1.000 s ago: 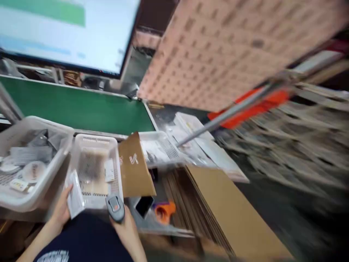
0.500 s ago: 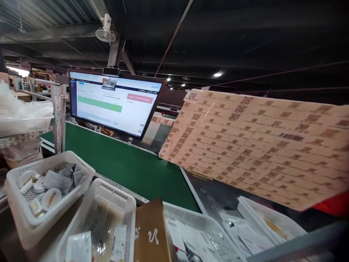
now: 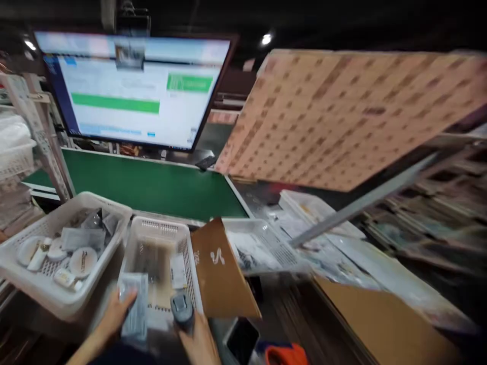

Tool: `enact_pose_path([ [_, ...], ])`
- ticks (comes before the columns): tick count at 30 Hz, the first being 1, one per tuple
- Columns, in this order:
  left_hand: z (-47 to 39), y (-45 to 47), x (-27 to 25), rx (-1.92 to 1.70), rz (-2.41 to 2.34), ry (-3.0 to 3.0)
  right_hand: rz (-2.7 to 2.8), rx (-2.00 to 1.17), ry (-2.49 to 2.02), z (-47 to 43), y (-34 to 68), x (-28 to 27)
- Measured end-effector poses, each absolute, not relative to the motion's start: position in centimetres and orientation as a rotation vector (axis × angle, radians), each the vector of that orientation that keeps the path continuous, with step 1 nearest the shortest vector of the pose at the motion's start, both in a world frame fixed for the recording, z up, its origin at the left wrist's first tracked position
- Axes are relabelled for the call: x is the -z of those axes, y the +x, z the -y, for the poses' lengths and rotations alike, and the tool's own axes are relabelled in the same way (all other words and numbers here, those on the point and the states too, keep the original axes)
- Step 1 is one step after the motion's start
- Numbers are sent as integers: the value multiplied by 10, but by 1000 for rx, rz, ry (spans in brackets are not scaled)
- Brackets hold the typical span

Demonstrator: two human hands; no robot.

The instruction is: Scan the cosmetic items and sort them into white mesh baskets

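My left hand (image 3: 116,310) is closed on a flat pale plastic packet (image 3: 137,317), thumb across its face. My right hand (image 3: 200,338) grips a grey handheld barcode scanner (image 3: 181,306), its head pointing away from me. Both hands are over the near end of a white perforated basket (image 3: 159,222), which has a white-labelled packet (image 3: 177,271) lying inside at the right. Left of it, another white basket (image 3: 57,302) contains round white lidded items, small bottles and grey pouches. Motion blur softens the packet and the fingers.
A monitor (image 3: 122,96) hangs beyond a green conveyor belt (image 3: 152,185). An open cardboard box (image 3: 218,281) stands right of the middle basket. Printed boards (image 3: 342,116) lean at the upper right, above a metal bar (image 3: 365,197). A phone (image 3: 242,338) and an orange object (image 3: 285,354) lie in front.
The view has tilted down, bringing both hands and the scanner into sight. The packet is now seen whole with my left hand on it. On the monitor, the red panel has turned green.
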State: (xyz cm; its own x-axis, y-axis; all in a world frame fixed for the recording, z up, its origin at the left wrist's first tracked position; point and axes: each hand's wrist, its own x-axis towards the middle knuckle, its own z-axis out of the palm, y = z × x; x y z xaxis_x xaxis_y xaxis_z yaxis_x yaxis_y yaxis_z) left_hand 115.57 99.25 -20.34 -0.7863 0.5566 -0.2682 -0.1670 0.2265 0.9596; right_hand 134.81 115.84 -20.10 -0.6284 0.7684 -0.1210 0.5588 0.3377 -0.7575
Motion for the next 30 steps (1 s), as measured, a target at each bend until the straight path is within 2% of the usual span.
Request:
enact_pose_path([
  [1,-986,1152,195,-1605,-1970,389,2498,-1070,-1408,-1145,1350,198],
  [4,-973,1137,183,-1547,-2016,469,2593,-1042,-1553,-1131,1340,194],
  [11,-960,1121,210,-1502,-1885,484,2670,-994,-1706,-1131,1323,199],
  [16,-985,1118,216,-1592,-1799,483,2646,-965,-1747,-1125,1325,198],
  [19,-1012,1117,214,-1665,-1734,468,2527,-1064,-1608,-1123,1334,203],
  [24,-1052,1111,207,-1643,-1696,485,2132,-1403,-1078,-1131,1353,191],
  [30,-1066,1107,212,-1566,-1701,646,2238,-1347,-951,-1148,1339,153],
])
